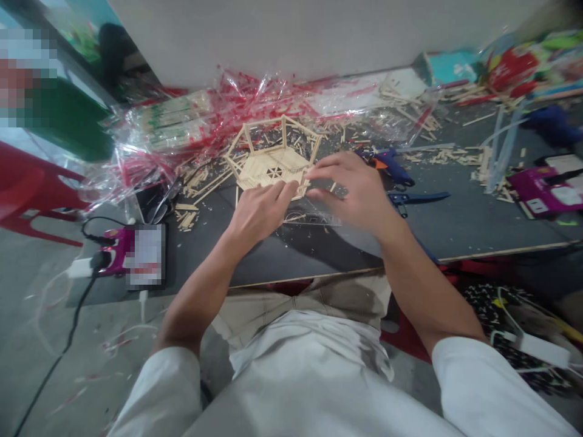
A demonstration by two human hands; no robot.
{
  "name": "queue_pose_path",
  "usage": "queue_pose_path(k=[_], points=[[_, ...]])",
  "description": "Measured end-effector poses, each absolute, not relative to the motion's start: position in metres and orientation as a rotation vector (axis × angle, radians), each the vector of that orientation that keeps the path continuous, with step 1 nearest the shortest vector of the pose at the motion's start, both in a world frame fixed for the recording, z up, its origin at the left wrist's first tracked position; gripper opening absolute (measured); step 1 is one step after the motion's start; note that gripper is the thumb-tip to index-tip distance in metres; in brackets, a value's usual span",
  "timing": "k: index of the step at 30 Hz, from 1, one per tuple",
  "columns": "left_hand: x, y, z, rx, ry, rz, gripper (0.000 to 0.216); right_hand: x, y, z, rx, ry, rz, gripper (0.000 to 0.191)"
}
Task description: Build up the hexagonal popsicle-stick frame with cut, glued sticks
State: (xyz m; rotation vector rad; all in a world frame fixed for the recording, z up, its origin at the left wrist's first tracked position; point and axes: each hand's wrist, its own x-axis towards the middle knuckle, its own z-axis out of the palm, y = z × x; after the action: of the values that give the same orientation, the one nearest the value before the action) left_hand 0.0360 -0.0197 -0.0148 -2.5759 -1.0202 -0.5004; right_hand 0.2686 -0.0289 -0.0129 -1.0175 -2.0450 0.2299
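Note:
A hexagonal frame model (268,162) built from thin wooden sticks stands on the dark tabletop, with upright posts, a top rail and a slatted floor bearing a small wheel-like pattern. My left hand (264,211) is closed over its front edge; the thumb side is partly hidden. At the front right corner, my right hand (353,188) has its thumb and index finger curved and apart, their tips close to a post. Anything tiny between them cannot be made out. A clear plastic ruler (319,218) lies below the hands.
Loose sticks (186,215) and clear-and-red wrappers (255,97) cover the back. To the right are a blue glue gun (395,167), dark blue cutters (423,198) and a purple power strip (544,193). A phone (146,258) charges by the left edge; a red stool (36,188) stands beyond.

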Motion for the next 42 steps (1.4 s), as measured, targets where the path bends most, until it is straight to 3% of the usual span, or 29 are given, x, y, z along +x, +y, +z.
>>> queue_pose_path(k=[5,8,13,20,23,29,32,37,42], points=[[0.034,-0.013,-0.024,-2.772,-1.190,-0.436,0.035,0.335,-0.087,-0.019,-1.455,-2.013,0.214,0.042],[0.035,-0.010,-0.027,-2.849,-1.231,-0.488,0.036,0.384,-0.111,-0.040,-1.698,-2.035,0.211,0.059],[0.035,-0.012,-0.027,-2.881,-1.139,-0.496,0.033,0.433,-0.128,-0.067,-1.907,-2.071,0.285,0.078],[0.038,-0.015,-0.028,-2.915,-1.069,-0.478,0.027,0.439,-0.115,-0.067,-1.979,-2.229,0.369,0.104],[0.037,-0.015,-0.029,-2.919,-1.070,-0.479,0.026,0.443,-0.104,-0.073,-1.942,-2.231,0.270,0.094],[0.035,-0.013,-0.029,-2.915,-1.129,-0.383,0.028,0.428,-0.105,-0.073,-1.882,-2.180,-0.092,0.045],[0.037,-0.015,-0.027,-2.916,-1.197,-0.387,0.029,0.392,-0.113,-0.053,-1.914,-2.070,0.233,0.036],[0.043,-0.021,-0.024,-2.984,-1.284,-0.461,0.032,0.310,-0.120,-0.027,-1.740,-1.766,0.964,0.054],[0.045,-0.020,-0.024,-2.980,-1.351,-0.519,0.033,0.260,-0.118,-0.025,-1.528,-1.623,1.091,0.056]])
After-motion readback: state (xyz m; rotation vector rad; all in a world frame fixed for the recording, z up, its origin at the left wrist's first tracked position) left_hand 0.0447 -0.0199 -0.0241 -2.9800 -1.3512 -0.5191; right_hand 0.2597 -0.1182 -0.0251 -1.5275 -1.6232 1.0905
